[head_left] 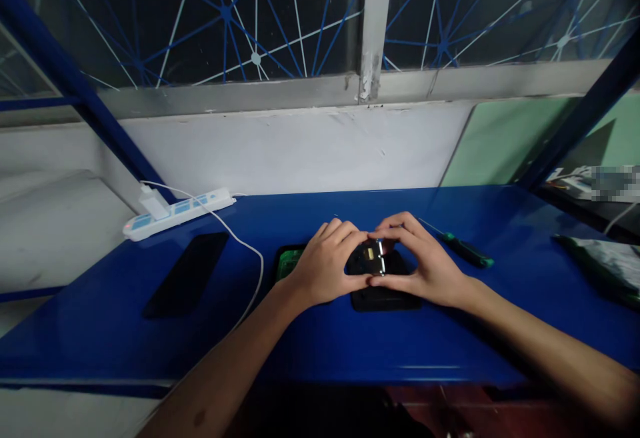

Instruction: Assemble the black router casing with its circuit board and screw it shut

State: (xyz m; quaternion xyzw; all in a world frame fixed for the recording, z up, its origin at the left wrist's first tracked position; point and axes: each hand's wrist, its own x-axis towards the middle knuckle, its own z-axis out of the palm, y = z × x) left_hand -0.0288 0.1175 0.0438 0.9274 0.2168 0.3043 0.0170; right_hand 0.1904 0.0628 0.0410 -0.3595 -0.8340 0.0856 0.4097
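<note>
Between both hands is a small black board-like part [369, 255] with a gold patch and shiny metal along its right edge. My left hand [327, 261] pinches it from the left, thumb low and fingers above. From the right, my right hand [423, 261] grips its right edge between thumb and fingertips. Below the hands lies a black casing [387, 300], partly covered by them. A black-rimmed tray-like piece with a green inside [287, 261] shows left of my left hand, mostly hidden behind it.
A green-and-black screwdriver [467, 250] lies right of my hands on the blue table [320, 351]. At left are a dark flat slab [187, 275], a white power strip [180, 211] with a plug, and a white cable [260, 258]. A shiny bag [605, 265] sits far right.
</note>
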